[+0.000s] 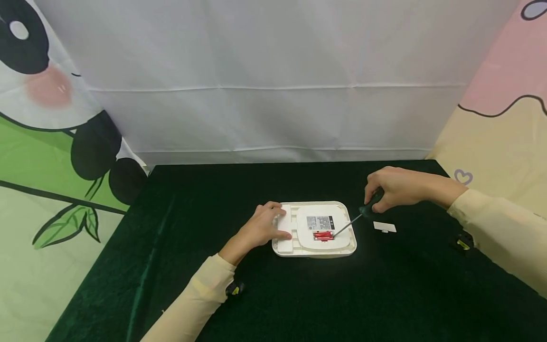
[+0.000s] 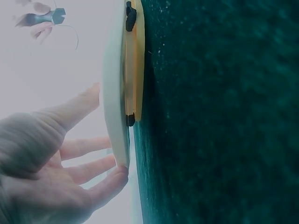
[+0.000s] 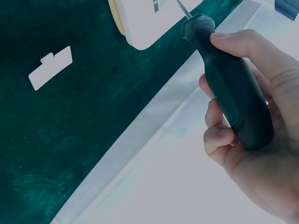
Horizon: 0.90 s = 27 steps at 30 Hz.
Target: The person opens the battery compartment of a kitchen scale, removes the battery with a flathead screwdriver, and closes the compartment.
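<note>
A flat white device [image 1: 346, 213] with rounded corners lies with its label side up on the dark green cloth. Two red batteries [image 1: 323, 235] sit side by side in an open slot in it. My left hand [image 1: 266, 224] holds the device at its left end, thumb and fingers spread over the white strip there. In my right hand [image 1: 391, 187] is a screwdriver, its dark handle [image 3: 236, 84] gripped with the thumb along it. The screwdriver's metal shaft slants down to the left, its tip at the right end of the batteries.
A small white battery cover [image 1: 385, 227] with a tab lies on the cloth, right of the device. Green cloth [image 1: 213, 199] covers the table, and a pale fabric wall [image 1: 273, 118] rises behind its far edge. Printed curtains hang at both sides.
</note>
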{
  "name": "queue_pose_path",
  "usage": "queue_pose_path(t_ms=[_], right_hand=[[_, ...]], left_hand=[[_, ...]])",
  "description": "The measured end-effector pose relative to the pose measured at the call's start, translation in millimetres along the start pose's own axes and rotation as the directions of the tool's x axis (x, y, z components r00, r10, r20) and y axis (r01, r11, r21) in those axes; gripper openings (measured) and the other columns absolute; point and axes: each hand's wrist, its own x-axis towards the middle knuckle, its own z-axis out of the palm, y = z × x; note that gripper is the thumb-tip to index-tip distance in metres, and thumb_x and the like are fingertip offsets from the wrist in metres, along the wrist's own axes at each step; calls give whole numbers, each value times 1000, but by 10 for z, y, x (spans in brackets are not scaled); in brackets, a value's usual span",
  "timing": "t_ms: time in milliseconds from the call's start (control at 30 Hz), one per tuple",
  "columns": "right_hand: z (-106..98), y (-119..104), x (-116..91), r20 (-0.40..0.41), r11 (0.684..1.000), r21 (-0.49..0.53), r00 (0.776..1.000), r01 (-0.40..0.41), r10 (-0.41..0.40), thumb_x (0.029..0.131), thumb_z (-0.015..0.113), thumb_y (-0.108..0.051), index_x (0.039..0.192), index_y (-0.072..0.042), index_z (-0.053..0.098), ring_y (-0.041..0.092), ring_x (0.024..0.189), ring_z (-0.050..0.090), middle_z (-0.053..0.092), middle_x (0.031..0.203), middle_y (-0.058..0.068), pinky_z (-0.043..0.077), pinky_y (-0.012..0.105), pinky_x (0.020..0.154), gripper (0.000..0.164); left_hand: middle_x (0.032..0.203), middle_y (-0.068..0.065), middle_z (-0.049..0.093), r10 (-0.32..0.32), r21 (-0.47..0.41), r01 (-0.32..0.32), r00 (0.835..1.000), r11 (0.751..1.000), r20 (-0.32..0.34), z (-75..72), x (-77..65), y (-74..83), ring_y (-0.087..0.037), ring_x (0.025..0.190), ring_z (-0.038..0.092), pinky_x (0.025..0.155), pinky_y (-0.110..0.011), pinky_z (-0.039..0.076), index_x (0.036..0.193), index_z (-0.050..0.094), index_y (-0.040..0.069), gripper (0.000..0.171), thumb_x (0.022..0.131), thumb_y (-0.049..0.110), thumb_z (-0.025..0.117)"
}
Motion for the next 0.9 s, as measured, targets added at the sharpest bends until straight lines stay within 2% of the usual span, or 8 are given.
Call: queue_pose_path(t_ms=[433,600,800,900], right_hand=[[-54,-118,22,19,997,-71,1000,1,0,80,76,-17,87,-21,75,15,77,48,58,87,-3,42,29,63,9],[-51,-153,25,3,995,-103,1000,3,-3,80,76,-17,85,-22,74,14,78,50,60,89,-3,42,29,63,8],[-40,-206,84,-15,986,-161,999,43,-46,78,77,-17,80,-25,73,13,77,50,60,87,-6,42,29,64,9],[-39,-202,98,-18,986,-163,999,34,-37,78,77,-18,80,-25,73,13,77,50,60,87,-6,42,29,63,9]], left_hand=[[150,-7,41,1,4,-1,1000,1000,-7,19,19,14,-29,128,41,101,-43,42,133,59,13,67,78,44,80],[150,-7,41,3,5,-3,1000,1000,-9,15,29,38,-28,127,41,100,-42,43,134,59,13,67,78,44,80],[150,-6,42,-17,2,17,1000,1000,-11,29,19,57,-27,126,41,99,-41,42,133,59,12,66,78,42,81],[150,-6,42,-18,1,18,1000,1000,-5,41,15,65,-27,126,41,99,-41,42,133,59,12,67,78,43,81]])
